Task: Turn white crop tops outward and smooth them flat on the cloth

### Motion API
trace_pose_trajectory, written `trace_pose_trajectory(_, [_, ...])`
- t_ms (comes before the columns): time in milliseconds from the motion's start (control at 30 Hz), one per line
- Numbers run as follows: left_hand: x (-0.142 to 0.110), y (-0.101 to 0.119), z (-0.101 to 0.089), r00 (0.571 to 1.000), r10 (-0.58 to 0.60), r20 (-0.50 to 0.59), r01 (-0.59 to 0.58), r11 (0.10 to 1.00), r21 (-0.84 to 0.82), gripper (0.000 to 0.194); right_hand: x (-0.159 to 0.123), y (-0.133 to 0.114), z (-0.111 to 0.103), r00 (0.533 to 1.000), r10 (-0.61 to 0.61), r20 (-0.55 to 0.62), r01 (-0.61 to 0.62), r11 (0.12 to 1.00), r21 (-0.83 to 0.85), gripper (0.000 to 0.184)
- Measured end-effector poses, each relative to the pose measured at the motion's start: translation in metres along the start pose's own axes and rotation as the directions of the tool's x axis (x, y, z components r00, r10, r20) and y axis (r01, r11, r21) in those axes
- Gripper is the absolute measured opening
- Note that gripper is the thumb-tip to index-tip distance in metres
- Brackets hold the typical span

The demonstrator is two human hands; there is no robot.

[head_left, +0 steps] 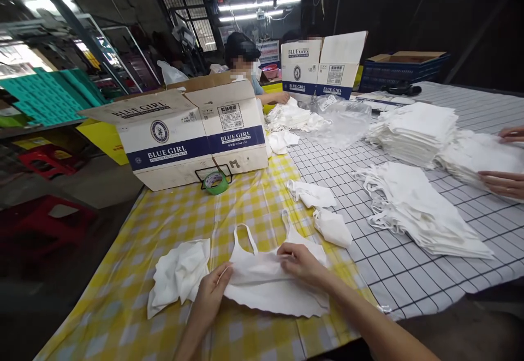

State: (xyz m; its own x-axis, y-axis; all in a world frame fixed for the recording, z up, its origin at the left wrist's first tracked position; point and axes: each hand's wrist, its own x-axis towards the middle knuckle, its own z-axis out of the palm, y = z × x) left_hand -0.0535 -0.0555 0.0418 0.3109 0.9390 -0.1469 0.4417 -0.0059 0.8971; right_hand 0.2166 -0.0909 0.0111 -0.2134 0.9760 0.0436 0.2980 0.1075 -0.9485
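Note:
A white strappy bralette (278, 293) lies spread in front of me, its two shoulder straps pointing away and its wavy hem towards me. At its left edge, my left hand (213, 287) pinches the fabric between thumb and fingers. My right hand (302, 264) is closed on the upper layer near the right cup, which looks lifted or folded over. Just left of my left hand rests a crumpled white garment (180, 271). Beyond the bralette, to the right, are two small folded white garments (315, 193) with straps.
Blue Girl cartons (192, 137) stand at the back, with a green tape roll (215, 182) before the nearer one. Stacked white garments (417, 208) cover much of the right side. Another person's hands (503, 181) touch a pile there; a co-worker (243, 61) sits behind the cartons.

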Motion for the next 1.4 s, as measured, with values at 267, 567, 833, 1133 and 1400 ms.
trace_pose_trajectory(267, [-0.065,-0.038,-0.015,0.994,0.091,0.058,-0.108,0.839,0.534,0.021,-0.078,0.021,-0.003,0.974,-0.099,-0.203,-0.057,0.759,-0.648,0.035])
trace_pose_trajectory(567, [-0.087,-0.083,0.017,0.924,0.307,-0.227,-0.04,0.669,0.742,0.024,-0.131,0.03,-0.025,0.986,-0.074,-0.148,-0.04,0.761,-0.647,0.037])
trace_pose_trajectory(833, [-0.098,-0.07,0.019,0.931,-0.044,-0.362,0.281,0.721,0.633,0.039,-0.151,0.031,-0.033,0.992,0.028,-0.122,-0.089,0.846,-0.526,0.054])
trace_pose_trajectory(1133, [-0.094,-0.067,0.008,0.969,-0.217,-0.121,0.235,0.96,0.153,0.036,-0.145,0.016,-0.044,0.998,0.035,-0.051,-0.042,0.986,-0.159,0.041])
trace_pose_trajectory(1400, [-0.086,-0.067,0.001,0.999,0.024,-0.039,-0.006,0.919,0.394,0.025,-0.145,0.027,-0.042,0.997,0.026,-0.073,-0.052,0.919,-0.391,0.048])
